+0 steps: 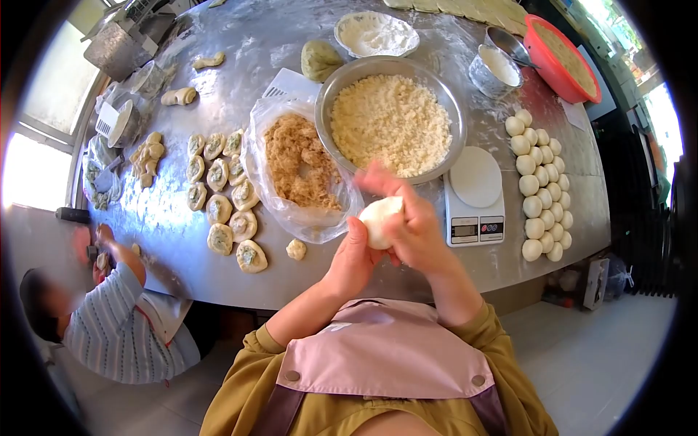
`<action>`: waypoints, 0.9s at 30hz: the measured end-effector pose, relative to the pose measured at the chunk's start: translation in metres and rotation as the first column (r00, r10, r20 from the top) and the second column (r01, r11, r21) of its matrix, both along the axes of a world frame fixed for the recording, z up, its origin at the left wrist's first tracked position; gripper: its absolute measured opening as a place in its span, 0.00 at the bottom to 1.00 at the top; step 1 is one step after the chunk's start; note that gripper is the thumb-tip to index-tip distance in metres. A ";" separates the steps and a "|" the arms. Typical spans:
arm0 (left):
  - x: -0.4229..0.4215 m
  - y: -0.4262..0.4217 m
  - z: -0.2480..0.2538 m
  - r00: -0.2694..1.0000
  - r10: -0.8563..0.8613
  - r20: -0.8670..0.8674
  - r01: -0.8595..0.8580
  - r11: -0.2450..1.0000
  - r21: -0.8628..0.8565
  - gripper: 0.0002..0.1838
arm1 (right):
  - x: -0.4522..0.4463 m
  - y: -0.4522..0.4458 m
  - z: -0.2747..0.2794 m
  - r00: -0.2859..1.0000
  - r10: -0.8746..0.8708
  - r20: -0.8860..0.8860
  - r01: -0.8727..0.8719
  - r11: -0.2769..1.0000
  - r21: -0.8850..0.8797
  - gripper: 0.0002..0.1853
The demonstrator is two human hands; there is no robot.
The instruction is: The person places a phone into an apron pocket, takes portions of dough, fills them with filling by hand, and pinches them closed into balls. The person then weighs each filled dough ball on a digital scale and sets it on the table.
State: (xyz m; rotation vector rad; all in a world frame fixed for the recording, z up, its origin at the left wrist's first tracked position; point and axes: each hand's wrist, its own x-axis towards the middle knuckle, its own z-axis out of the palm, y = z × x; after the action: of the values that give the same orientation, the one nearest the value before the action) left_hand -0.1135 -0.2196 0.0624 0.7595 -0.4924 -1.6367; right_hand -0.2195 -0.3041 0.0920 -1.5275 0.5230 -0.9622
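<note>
A pale dough ball (381, 221) sits between my two hands, in front of the steel bowl. My left hand (349, 258) cups it from the left and below, its thumb against the side. My right hand (414, 225) wraps the other side, with some fingers raised and blurred. Just beyond are a steel bowl (326, 131) of crumbly pale filling (389, 120) and a plastic bag (256, 163) of brown shredded filling (298, 160). One small lump of filling (296, 249) lies on the table to the left of my hands.
A white kitchen scale (474, 185) stands right of my hands, beside rows of round dough balls (534, 185). Flattened filled dough pieces (218, 174) lie left. Farther back are a flour bowl (376, 33) and a red basin (560, 58). Another person (123, 320) works at the left edge.
</note>
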 end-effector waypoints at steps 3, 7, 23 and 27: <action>-0.004 -0.001 -0.001 0.999 0.038 -0.020 -0.039 0.999 -0.019 0.40 | 0.004 0.000 -0.006 0.994 -0.068 -0.090 0.050 0.982 -0.181 0.23; 0.003 -0.001 -0.008 0.993 -0.019 0.113 0.034 0.989 -0.141 0.40 | 0.002 -0.001 -0.018 0.994 -0.021 0.103 0.009 0.993 0.116 0.29; 0.014 -0.009 -0.003 0.835 0.223 0.503 -0.073 0.951 -0.301 0.31 | -0.004 0.008 -0.028 0.937 -0.033 0.349 -0.279 0.532 0.799 0.38; 0.025 -0.013 0.003 0.212 0.354 0.911 0.055 0.926 -0.373 0.37 | -0.013 0.010 -0.037 0.850 -0.011 0.527 -0.505 0.272 0.819 0.33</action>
State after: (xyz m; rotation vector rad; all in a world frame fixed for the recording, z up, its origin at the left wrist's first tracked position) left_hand -0.0886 -0.2329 0.0657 1.5078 -1.5215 -0.5947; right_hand -0.2324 -0.2936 0.0547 -0.2118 0.3579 -0.4811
